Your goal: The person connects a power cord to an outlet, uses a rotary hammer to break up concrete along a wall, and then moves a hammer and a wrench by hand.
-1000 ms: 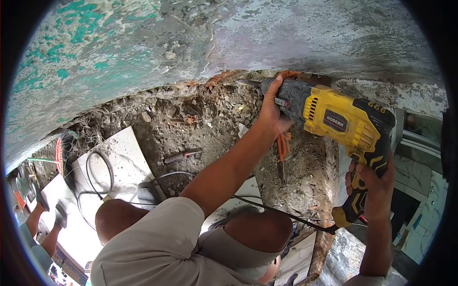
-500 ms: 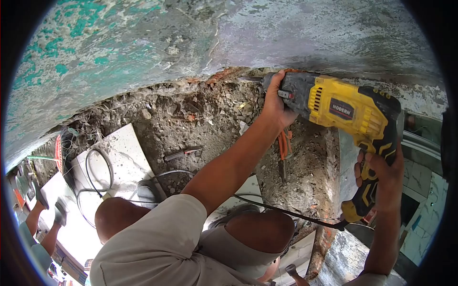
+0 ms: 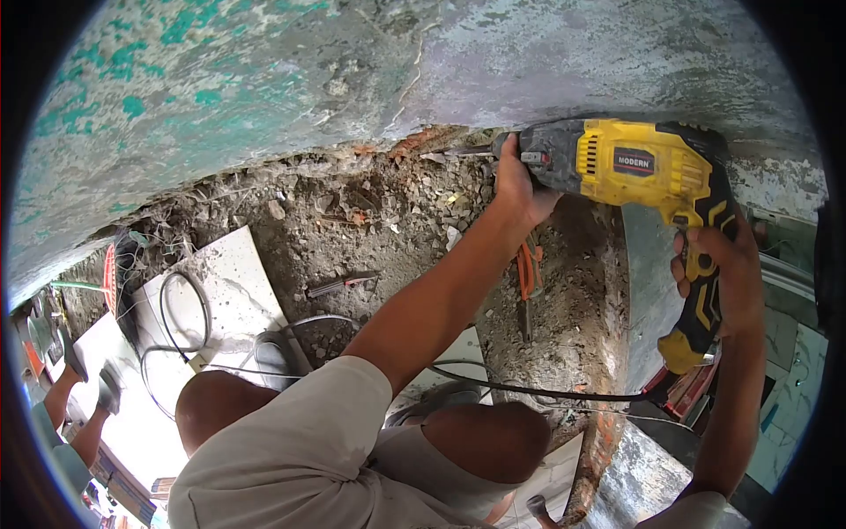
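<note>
Bent knee (image 3: 489,441), one, nearest the lens. Right hand (image 3: 733,264), fingers curled round the rear handle (image 3: 705,304) of a yellow-and-black power drill (image 3: 648,167); trigger pressure could not be told. Left hand (image 3: 522,189), wrapped round its nose. Change noted: the drill had swung more nearly level, so its bit (image 3: 471,151) seemed better aligned along the wall's foot; contact was unclear. Below: rubble (image 3: 410,220), orange-handled tool (image 3: 527,273). Behind: worn wall (image 3: 564,53).
</note>
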`<state>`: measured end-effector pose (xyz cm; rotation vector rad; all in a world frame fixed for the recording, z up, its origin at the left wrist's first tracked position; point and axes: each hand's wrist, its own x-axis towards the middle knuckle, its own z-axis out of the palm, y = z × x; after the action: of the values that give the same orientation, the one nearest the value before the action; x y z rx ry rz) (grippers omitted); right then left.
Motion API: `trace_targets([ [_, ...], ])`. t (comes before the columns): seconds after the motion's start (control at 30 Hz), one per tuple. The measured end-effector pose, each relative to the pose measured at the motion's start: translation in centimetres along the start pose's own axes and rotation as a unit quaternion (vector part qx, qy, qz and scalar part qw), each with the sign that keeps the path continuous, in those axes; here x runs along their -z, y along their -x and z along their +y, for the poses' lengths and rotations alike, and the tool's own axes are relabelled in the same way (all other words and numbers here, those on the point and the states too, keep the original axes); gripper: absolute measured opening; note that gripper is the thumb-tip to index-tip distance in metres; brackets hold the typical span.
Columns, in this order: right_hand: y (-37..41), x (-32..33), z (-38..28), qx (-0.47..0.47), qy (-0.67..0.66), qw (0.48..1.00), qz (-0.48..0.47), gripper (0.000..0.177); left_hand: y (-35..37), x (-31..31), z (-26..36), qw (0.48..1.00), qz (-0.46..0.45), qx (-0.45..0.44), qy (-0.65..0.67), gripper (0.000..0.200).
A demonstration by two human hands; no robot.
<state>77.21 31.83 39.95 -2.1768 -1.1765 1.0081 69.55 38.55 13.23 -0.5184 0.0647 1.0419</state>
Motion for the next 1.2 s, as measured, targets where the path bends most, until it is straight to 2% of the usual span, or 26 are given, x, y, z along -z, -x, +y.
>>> trace_targets([
  [0.17,0.5,0.8,1.9,0.013,-0.018,0.999,-0.048,0.039,0.2,1.5,0.3,0.997,-0.004,0.009,-0.081,0.058],
  [0.23,2.0,0.8,3.7,0.036,-0.028,0.997,-0.06,0.045,0.8,2.2,-0.1,0.994,-0.037,0.034,-0.096,0.056],
  [0.33,6.6,0.6,8.4,0.048,-0.075,0.994,-0.061,0.053,5.6,3.3,-1.3,0.989,-0.035,0.038,-0.141,0.055],
  [0.4,9.3,-0.2,13.6,0.053,-0.129,0.989,-0.045,0.06,8.1,7.3,-1.3,0.985,-0.057,0.054,-0.151,0.054],
  [0.47,11.2,-0.3,19.9,0.052,-0.177,0.979,-0.085,0.065,12.4,9.8,-1.5,0.988,-0.008,0.073,-0.139,0.062],
  [0.53,14.9,-1.5,24.0,0.027,-0.174,0.984,-0.039,0.062,16.6,10.6,-2.0,0.983,0.01,0.088,-0.164,0.058],
  [0.63,19.8,-3.1,26.0,-0.002,-0.218,0.976,-0.019,0.061,18.4,12.0,-3.1,0.978,0.067,0.097,-0.175,0.056],
  [0.67,20.9,-3.4,27.0,0.019,-0.189,0.982,0.002,0.059,18.5,12.1,-3.3,0.976,0.075,0.098,-0.178,0.056],
  [0.7,21.6,-3.6,27.6,0.042,-0.156,0.987,0.024,0.059,17.9,11.9,-3.7,0.972,0.087,0.105,-0.194,0.055],
  [0.8,21.6,-4.3,27.7,0.032,-0.166,0.983,0.065,0.06,16.3,10.1,-4.2,0.964,0.09,0.101,-0.228,0.058],
  [0.87,20.6,-5.3,25.3,0.031,-0.177,0.981,0.078,0.06,14.8,9.2,-3.8,0.972,0.04,0.148,-0.175,0.05],
  [0.93,19.6,-5.7,24.4,0.028,-0.188,0.978,0.09,0.059,12.5,10.7,-2.8,0.976,0.02,0.137,-0.165,0.051],
  [1.0,18.5,-6.5,25.2,0.074,-0.115,0.987,0.082,0.062,11.1,11.2,-1.5,0.98,0.004,0.128,-0.154,0.052],
  [1.03,17.5,-6.9,27.4,0.145,-0.037,0.985,0.085,0.067,10.7,11.1,-0.7,0.978,-0.009,0.14,-0.155,0.053],
  [1.07,17.1,-7.4,27.5,0.142,-0.033,0.986,0.081,0.067,10.8,10.9,-0.1,0.976,-0.02,0.151,-0.155,0.053],
  [1.17,15.9,-8.1,26.8,0.174,0.009,0.982,0.074,0.072,11.0,9.8,0.7,0.978,0.041,0.127,-0.161,0.053],
  [1.2,15.7,-8.1,26.4,0.157,-0.014,0.985,0.073,0.071,10.6,9.7,0.9,0.978,0.044,0.126,-0.158,0.053],
])
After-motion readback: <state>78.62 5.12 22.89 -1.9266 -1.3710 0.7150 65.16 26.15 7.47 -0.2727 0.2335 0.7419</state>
